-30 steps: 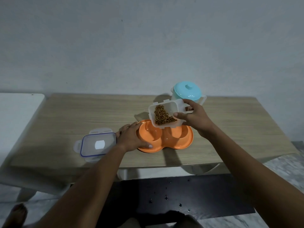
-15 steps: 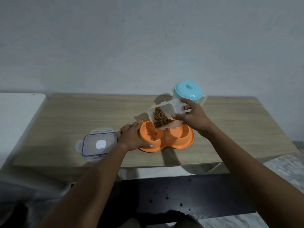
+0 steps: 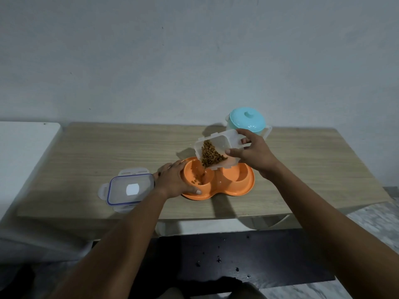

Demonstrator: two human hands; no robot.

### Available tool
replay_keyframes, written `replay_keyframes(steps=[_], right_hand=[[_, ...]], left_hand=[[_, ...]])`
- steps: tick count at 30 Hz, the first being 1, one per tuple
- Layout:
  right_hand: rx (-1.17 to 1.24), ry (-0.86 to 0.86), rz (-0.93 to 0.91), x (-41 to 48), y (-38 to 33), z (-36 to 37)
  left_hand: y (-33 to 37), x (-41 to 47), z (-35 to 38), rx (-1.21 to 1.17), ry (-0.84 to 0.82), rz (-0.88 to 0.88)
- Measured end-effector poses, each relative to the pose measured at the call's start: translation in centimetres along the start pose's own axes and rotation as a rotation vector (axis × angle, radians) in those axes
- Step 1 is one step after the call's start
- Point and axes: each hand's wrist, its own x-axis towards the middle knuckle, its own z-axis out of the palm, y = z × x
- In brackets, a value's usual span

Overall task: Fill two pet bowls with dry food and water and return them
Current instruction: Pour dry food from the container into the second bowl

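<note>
An orange double pet bowl (image 3: 241, 188) sits on the wooden table (image 3: 112, 152) near its front edge. My left hand (image 3: 174, 180) grips the bowl's left rim. My right hand (image 3: 252, 154) holds a clear plastic food container (image 3: 218, 145) tilted over the left bowl. Brown dry food (image 3: 210, 156) is heaped at the container's lower corner and spills out. A few pieces lie in the left bowl (image 3: 197, 179). The right bowl (image 3: 234, 174) looks empty.
The container's clear lid (image 3: 129, 190) with a blue seal lies left of the bowl. A turquoise lidded jug (image 3: 247, 123) stands behind my right hand. A white surface (image 3: 23, 152) adjoins the table's left end. A dark mat (image 3: 237, 260) with crumbs lies below.
My right hand has tipped the container further toward the left bowl. The food has slid to the lower corner and pieces now fall into the bowl. My left hand has stayed on the rim.
</note>
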Motion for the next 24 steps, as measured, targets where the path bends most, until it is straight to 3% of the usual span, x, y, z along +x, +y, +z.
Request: replay_keyframes(steps=[24], right_hand=[[0.011,-0.017,-0.023,0.33,-0.29,0.12]], left_hand=[[-0.55,0.26,0.21,0.007,0.014,0.012]])
